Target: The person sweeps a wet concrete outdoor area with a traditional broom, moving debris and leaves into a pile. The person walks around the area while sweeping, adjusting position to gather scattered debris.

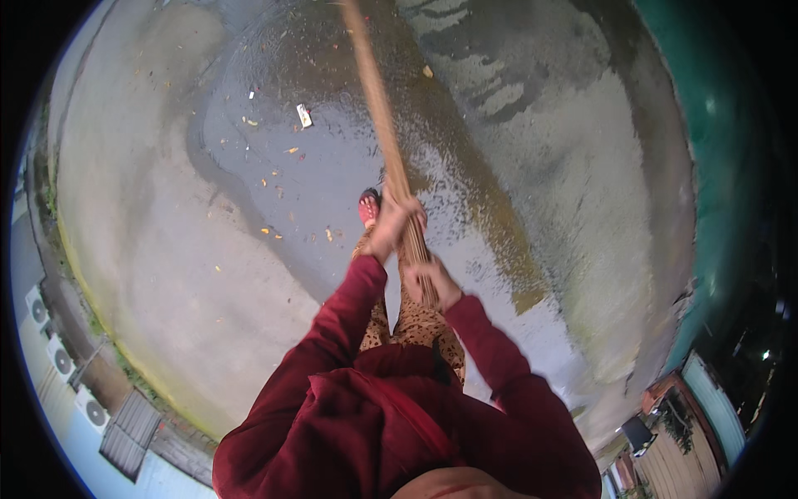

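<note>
A long bundle of thin brown sticks, a stick broom, runs from in front of my body away over the wet ground. It blurs toward its far end, which passes out of the top of the picture. My left hand wraps round it farther up. Closer to me, my right hand is closed round the near end, where the separate sticks show. Left of the broom a small white wrapper lies in a shallow puddle, with several yellow leaves scattered about.
My sandalled foot stands at the puddle, just left of the broom. Drier concrete lies to the left. A green wall bounds the right side; several air-conditioner units line the far left edge. A wooden-slatted surface is at lower right.
</note>
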The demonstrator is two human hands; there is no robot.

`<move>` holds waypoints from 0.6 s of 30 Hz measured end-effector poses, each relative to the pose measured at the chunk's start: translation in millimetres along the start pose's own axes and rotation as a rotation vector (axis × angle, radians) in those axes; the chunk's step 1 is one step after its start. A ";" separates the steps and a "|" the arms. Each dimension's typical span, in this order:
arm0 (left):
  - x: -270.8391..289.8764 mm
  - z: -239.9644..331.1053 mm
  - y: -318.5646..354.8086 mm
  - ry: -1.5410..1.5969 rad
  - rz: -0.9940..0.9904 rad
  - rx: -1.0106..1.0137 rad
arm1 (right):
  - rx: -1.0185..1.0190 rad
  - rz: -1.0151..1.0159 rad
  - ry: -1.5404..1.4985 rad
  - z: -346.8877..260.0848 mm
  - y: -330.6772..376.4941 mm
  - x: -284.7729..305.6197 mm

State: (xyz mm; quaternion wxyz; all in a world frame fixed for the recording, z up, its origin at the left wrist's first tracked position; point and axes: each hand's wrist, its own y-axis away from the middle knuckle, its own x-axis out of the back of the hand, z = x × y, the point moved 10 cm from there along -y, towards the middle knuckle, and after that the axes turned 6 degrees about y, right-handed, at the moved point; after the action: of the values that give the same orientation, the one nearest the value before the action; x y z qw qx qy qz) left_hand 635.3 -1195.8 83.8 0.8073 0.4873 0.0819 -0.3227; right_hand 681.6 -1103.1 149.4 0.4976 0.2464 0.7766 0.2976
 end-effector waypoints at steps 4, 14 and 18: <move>-52.1 -78.7 17.7 0.116 -0.227 0.280 | 0.023 0.317 -0.240 22.5 43.1 14.0; 60.3 -82.3 -80.9 0.276 -0.345 0.704 | -0.228 0.432 -0.221 29.3 -125.1 -18.6; 158.3 17.9 -148.5 0.461 -0.079 0.521 | -0.350 0.174 0.017 8.6 -214.5 -86.2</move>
State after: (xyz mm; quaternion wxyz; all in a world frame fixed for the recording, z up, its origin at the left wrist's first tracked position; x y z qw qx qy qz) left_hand 666.0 -1327.8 -86.7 0.6029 0.7335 0.1960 -0.2452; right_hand 704.0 -1310.2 48.7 0.4988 0.2197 0.6928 0.4722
